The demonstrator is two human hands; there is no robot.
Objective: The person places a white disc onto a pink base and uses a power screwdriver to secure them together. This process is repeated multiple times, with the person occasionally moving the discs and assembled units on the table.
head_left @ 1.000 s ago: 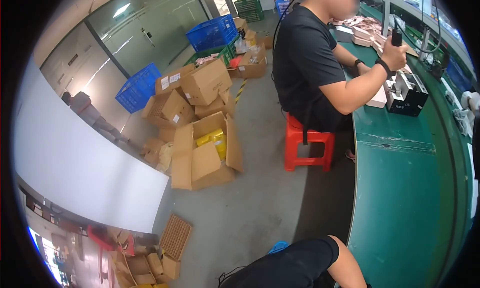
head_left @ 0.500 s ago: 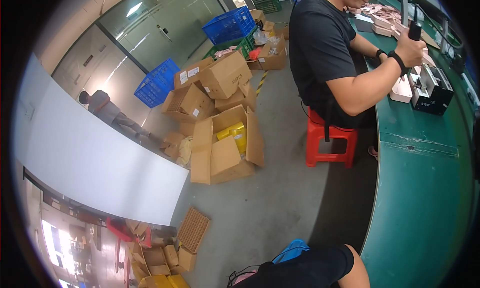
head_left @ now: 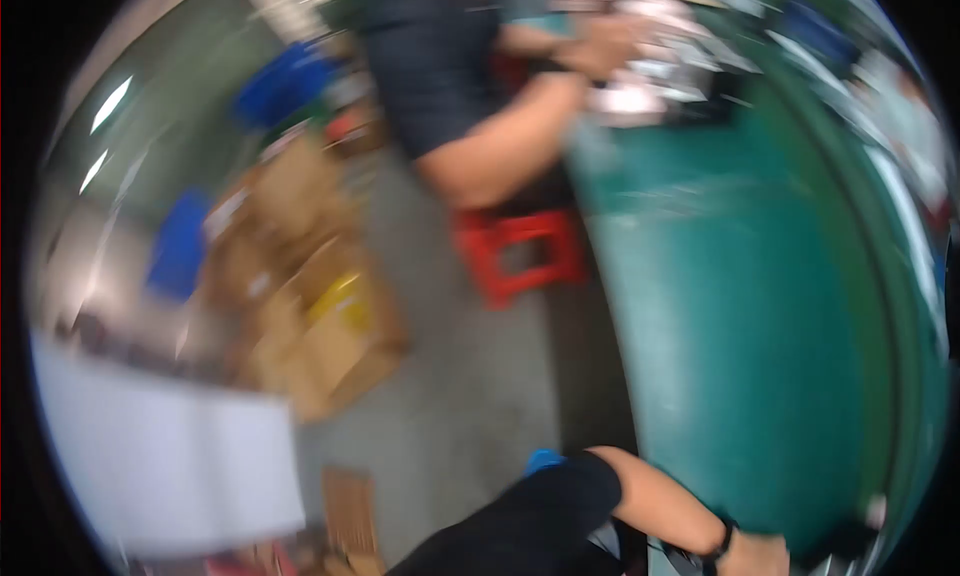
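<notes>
At the near end of the green table (head_left: 745,346), one dark, blurred thing (head_left: 848,538), kind beyond telling. Just left of it, at the same end of the table, one left hand (head_left: 757,556), bare, with one black band (head_left: 721,542) at the wrist; no telling touch from gap. Fingers too smeared and too close to the lower border to tell whether spread, pressed together or pinching. Right hand out of view. Progress beyond judging: nothing recognisable as finished or as waiting beside the left hand. At the table's far end, pale pink pieces (head_left: 630,101), too blurred to count or to sort into done and left, with one dark box (head_left: 698,104) beside them and one co-worker's hand (head_left: 610,46) over them. Against the table's left side, one co-worker (head_left: 435,66) in black on one red stool (head_left: 490,261). Farther left of the table, one open cardboard box (head_left: 345,361) with yellow packaging (head_left: 342,301) inside, more brown cartons (head_left: 300,186), number unclear, and two blue crates (head_left: 285,84). Farthest left, one white panel (head_left: 190,456).
</notes>
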